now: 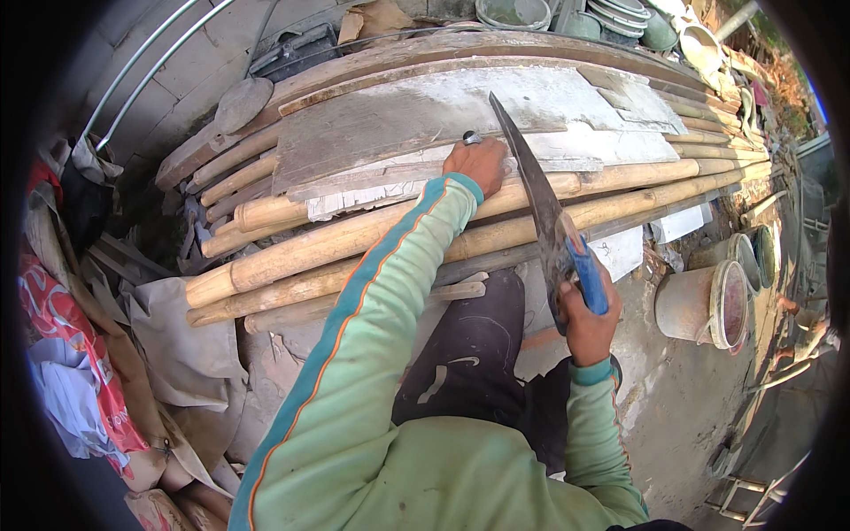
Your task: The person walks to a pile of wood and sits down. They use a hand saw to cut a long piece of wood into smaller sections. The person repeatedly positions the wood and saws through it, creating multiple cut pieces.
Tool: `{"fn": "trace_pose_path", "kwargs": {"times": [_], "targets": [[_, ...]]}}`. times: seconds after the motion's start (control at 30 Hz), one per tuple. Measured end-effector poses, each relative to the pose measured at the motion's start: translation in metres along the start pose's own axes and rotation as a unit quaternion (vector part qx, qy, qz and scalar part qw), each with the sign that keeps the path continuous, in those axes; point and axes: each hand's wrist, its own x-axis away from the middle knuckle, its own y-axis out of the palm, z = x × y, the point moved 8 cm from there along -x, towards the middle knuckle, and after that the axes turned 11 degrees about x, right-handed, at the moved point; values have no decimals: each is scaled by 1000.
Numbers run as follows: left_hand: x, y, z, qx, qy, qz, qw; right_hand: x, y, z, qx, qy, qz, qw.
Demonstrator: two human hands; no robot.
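Note:
My right hand (591,320) is closed round the blue handle of a handsaw (526,173). Its long, dark, worn blade points away from me and passes in front of the bamboo poles (354,232); whether the teeth touch them I cannot tell. My left hand (478,168), with a ring on one finger, rests on the stack left of the blade. Its fingers curl over a thin wooden strip (372,183), their tips partly hidden. Beneath and beyond lie weathered boards (372,133), patched with white. My knee is under the near edge of the poles.
Buckets (692,303) stand on the concrete floor at right. Along the left are a red and white sack (66,354) and a grey-beige sheet (186,336). Tubs (513,13) and a black crate (294,50) sit behind the stack. Another person's arm (801,323) shows at far right.

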Motion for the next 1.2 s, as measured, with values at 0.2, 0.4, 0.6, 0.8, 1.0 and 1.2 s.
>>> {"fn": "trace_pose_path", "kwargs": {"times": [0.2,0.4,0.6,0.8,1.0,1.2], "targets": [[-8,3,30,1,48,-15,999,59,-35,4,29,-41,56,997],[-9,-3,-8,8,-34,-39,999,6,-7,-2,29,-56,32,997],[-20,2,16,-11,1,-38,999,61,-45,0,50,-30,43,997],[-17,-9,-16,-5,-38,-16,999,-8,-6,-1,-16,5,1,1000],[-19,-2,4,-4,0,-25,1000,83,-54,-15,70,-35,33,996],[-11,-13,9,25,-40,-34,998,-18,4,-14,-40,-50,28,998]]}}
